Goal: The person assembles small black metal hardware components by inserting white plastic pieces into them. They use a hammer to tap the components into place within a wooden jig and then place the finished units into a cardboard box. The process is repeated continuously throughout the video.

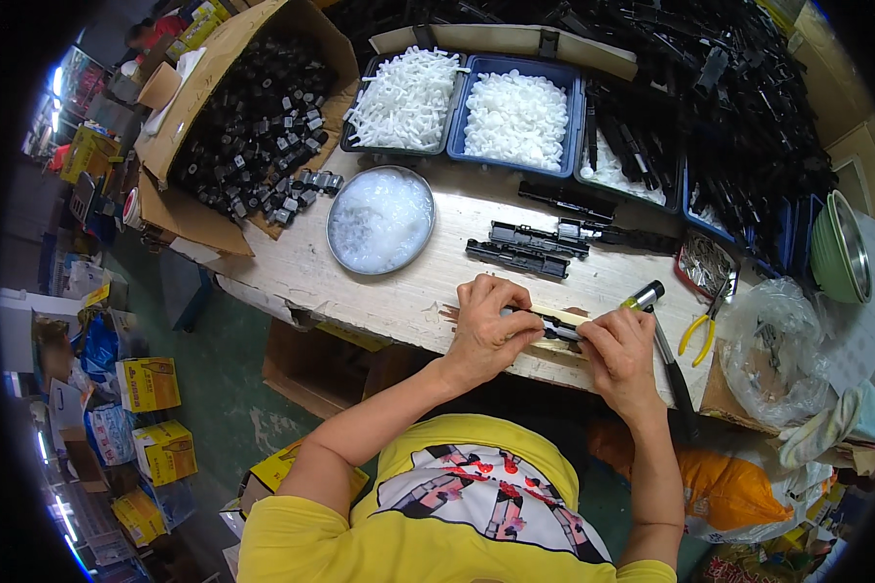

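Near the front edge of the worktable [292, 282], my left hand [494, 328] and my right hand [624, 355] grip opposite ends of a slim black part [560, 328] with a silvery section. Both hands pinch with thumb and fingers, which hide its ends. Several similar black assemblies [518, 257] lie just beyond, side by side. To the right of my right hand rests a hammer [673, 364] with a dark handle. Yellow-handled pliers [698, 335] lie further right, beside a red tray [688, 277] of small metal pieces.
A round dish [381, 219] of whitish, jelly-like grease sits left of centre. Behind stand a bin of white sticks [405, 102], a blue bin of white pieces [517, 119] and a cardboard box [190, 92] of black-and-grey parts. Black parts heap up back right; a plastic bag [773, 355] lies right.
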Demonstrator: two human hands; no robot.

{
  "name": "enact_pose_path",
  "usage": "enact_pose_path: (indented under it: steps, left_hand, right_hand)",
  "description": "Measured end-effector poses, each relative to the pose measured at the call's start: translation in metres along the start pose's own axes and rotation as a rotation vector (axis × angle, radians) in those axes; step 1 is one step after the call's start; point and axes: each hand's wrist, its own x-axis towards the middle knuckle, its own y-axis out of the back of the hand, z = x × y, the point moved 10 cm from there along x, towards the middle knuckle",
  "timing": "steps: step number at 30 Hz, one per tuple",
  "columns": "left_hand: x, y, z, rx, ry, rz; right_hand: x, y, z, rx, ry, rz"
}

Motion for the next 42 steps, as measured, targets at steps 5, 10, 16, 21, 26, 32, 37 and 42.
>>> enact_pose_path:
  steps: [5,10,16,21,26,32,37,42]
  left_hand:
    - [-0.001,-0.003,0.002,0.027,-0.04,-0.023]
    - [0.002,-0.004,0.004,0.042,-0.049,-0.054]
    - [0.003,-0.005,0.004,0.05,-0.056,-0.061]
    - [-0.003,-0.003,0.005,0.078,-0.079,-0.034]
    - [-0.003,-0.003,0.007,0.07,-0.086,-0.027]
    - [-0.004,-0.004,0.006,0.062,-0.074,-0.043]
    - [-0.004,-0.003,0.005,0.043,-0.068,-0.047]
    - [-0.004,-0.003,0.006,0.048,-0.069,-0.032]
  right_hand:
    - [-0.003,-0.001,-0.004,-0.129,0.06,0.007]
    - [-0.008,-0.002,-0.014,-0.221,0.165,0.002]
    - [-0.011,-0.005,-0.006,-0.134,0.151,-0.028]
    - [0.008,-0.005,0.025,0.026,0.03,-0.189]
    - [0.051,0.032,0.073,-0.44,-0.142,0.156]
    - [0.069,-0.004,0.088,-0.453,-0.128,0.008]
    - [0.074,0.002,0.08,-0.239,-0.151,0.046]
    - [0.08,0.012,0.105,0.247,-0.432,0.018]
